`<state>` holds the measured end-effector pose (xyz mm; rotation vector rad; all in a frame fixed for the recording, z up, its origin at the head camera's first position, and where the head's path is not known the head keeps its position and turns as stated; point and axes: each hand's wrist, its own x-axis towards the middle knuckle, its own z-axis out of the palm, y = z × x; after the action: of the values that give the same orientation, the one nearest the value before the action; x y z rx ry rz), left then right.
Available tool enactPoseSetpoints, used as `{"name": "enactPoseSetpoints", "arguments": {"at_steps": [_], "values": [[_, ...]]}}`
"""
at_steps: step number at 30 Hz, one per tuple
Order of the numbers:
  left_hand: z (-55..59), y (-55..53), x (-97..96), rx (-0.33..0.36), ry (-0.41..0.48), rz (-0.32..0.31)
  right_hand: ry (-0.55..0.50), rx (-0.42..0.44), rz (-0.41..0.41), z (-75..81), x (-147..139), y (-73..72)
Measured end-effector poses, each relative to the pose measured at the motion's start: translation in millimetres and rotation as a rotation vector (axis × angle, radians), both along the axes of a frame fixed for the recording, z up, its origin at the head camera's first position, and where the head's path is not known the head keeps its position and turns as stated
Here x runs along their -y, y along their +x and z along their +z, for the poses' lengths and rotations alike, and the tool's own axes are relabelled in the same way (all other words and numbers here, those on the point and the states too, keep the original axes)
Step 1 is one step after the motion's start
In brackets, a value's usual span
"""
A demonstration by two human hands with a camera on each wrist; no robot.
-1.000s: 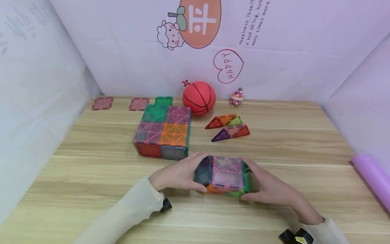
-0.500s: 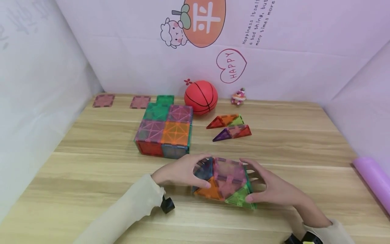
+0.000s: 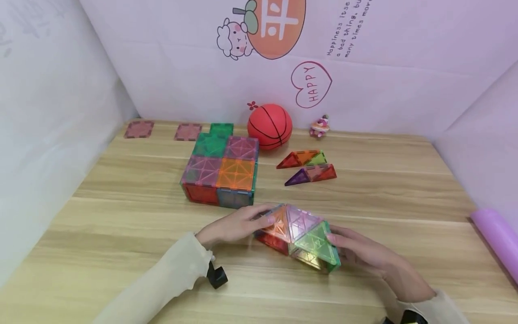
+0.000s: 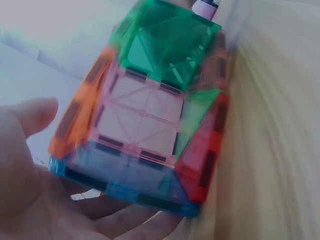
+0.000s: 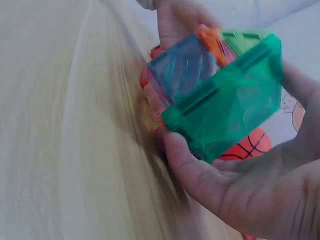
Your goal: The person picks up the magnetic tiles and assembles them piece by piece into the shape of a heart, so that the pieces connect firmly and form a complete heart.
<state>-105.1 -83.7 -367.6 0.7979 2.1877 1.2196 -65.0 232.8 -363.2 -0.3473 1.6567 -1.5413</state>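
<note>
Both hands hold a small hollow structure of translucent magnetic tiles [image 3: 301, 222], tilted, above the near middle of the table. Its upper face shows an orange triangle, a pink part and a lime triangle, with red and yellow tiles below. My left hand [image 3: 228, 227] grips the left end, thumb on the orange triangle. In the left wrist view its fingers lie under the blue end tile [image 4: 125, 195]. My right hand [image 3: 366, 252] grips the right end, thumb at the lime triangle. In the right wrist view a green end tile [image 5: 230, 105] sits between its thumb and fingers.
A larger magnetic-tile box [image 3: 236, 173] stands behind, to the left. Two flat tile strips, one with orange [image 3: 306, 157] and one with purple [image 3: 298, 177], lie beyond the hands. A red ball [image 3: 270, 126], a figurine [image 3: 319, 126] and a pink tile [image 3: 139, 129] line the back.
The held structure has rolled away from the person: its pink square top has turned back, and the side with orange and lime triangles now faces up. Both thumbs have shifted onto that side.
</note>
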Motion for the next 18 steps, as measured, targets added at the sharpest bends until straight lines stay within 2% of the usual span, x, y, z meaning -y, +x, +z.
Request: {"name": "enactPoseSetpoints", "arguments": {"at_steps": [2,4,7,9,10,12,15,18], "values": [[-0.2,5.0,1.8,-0.004,0.023,0.052,-0.099,0.070,0.011,-1.3,1.6,-0.1],[0.9,14.4,2.6,-0.056,0.021,0.162,-0.156,0.119,-0.005,-1.4,4.5,2.2],[4.0,31.8,-0.4,-0.175,-0.004,0.352,-0.156,0.153,-0.094,-0.4,10.1,11.7],[6.8,42.6,-5.6,-0.224,-0.016,0.406,-0.112,0.176,-0.168,0.6,14.2,20.0],[7.8,47.3,-8.8,-0.228,-0.012,0.399,-0.081,0.173,-0.192,1.0,16.1,24.4],[10.0,55.8,-15.8,-0.195,0.007,0.338,-0.025,0.166,-0.208,1.6,19.8,31.1],[12.3,67.1,-25.3,-0.054,0.064,0.253,0.038,0.112,-0.155,2.2,25.9,38.1],[13.2,75.1,-30.3,0.103,0.138,0.261,0.094,0.064,-0.097,2.9,33.5,42.9]]}}
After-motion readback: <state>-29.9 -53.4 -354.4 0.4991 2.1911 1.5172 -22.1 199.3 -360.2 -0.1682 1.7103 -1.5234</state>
